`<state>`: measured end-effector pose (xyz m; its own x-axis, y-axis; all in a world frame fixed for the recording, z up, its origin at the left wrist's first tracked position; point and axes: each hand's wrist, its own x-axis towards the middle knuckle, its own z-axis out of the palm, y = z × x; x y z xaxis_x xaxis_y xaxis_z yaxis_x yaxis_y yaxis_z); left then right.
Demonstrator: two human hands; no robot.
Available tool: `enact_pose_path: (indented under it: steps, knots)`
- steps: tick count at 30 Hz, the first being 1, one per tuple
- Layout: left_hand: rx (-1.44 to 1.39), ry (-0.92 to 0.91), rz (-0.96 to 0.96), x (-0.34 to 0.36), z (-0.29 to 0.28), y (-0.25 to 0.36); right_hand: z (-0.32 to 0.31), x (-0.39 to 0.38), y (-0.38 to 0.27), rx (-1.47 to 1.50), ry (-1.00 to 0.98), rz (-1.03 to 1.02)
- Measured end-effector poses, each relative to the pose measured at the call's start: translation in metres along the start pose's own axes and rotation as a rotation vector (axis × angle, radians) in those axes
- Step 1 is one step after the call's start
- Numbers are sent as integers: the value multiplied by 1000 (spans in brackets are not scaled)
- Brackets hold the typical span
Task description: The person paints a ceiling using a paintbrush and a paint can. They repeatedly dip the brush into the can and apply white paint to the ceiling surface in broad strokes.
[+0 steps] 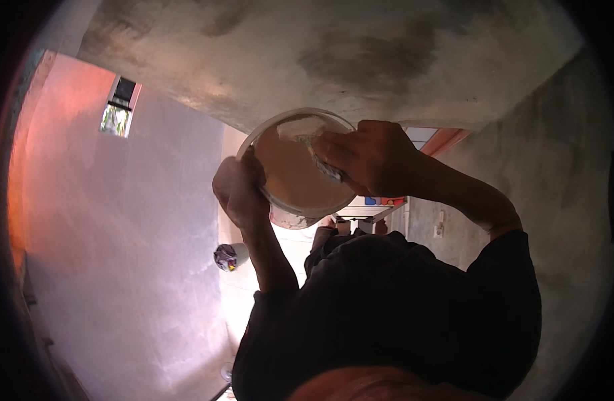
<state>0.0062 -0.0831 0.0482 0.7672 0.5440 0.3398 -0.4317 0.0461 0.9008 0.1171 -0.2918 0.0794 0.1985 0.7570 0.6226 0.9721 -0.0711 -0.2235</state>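
In the head view, my left hand [240, 190] grips the left side of a round bucket [297, 219] at the centre, its fingers at the rim. The bucket holds a pale, creamy substance [293, 174]. My right hand [370, 157] is closed on a flat hand tool [292, 130] with a wide pale head and a smeared grip, held over the bucket's right half. The tool's exact kind is hard to tell, and part of it is hidden by my fingers.
A mottled grey plastered surface [374, 60] spans the top, with walls [119, 254] either side. Below the bucket is a stepladder [352, 219] with my feet near it. A small round container [230, 257] is at lower left; a socket or switch [439, 224] is on the right wall.
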Motion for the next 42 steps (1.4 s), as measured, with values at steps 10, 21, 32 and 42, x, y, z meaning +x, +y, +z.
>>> enact_pose_path:
  steps: [10,21,32,42]
  knots:
    - [-241,38,76,0,-28,-22,7,-15,-6,976,77,693]
    - [-283,10,65,1,-3,-16,30,-23,11,258,124,302]
    - [-172,23,124,3,4,-18,-5,-35,-7,588,333,418]
    - [-146,79,170,8,-29,-49,3,-44,19,1140,280,733]
